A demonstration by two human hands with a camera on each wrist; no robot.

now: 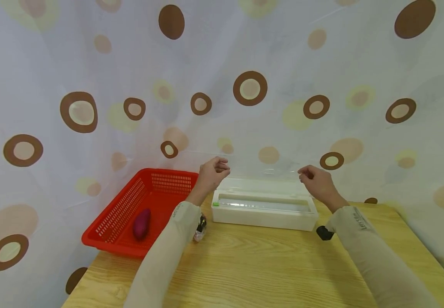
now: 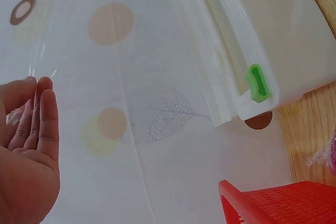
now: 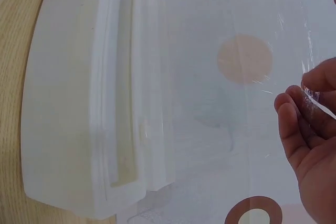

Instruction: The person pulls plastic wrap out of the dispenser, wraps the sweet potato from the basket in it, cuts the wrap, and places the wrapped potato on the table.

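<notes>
A clear sheet of cling film stretches between my two hands, showing mostly as glints. My left hand pinches its left end between thumb and fingertips. On the other side, my right hand pinches the right end, where the film gathers in creases. Both hands are raised above and behind the long white cling film dispenser, whose clear lid stands up at the back. A green cutter slider sits at the left end of the dispenser.
A red plastic basket stands at the left, with an elongated purple vegetable in it. Beside the left sleeve, a film-wrapped purple item lies partly hidden on the wooden table. A circle-patterned curtain hangs behind.
</notes>
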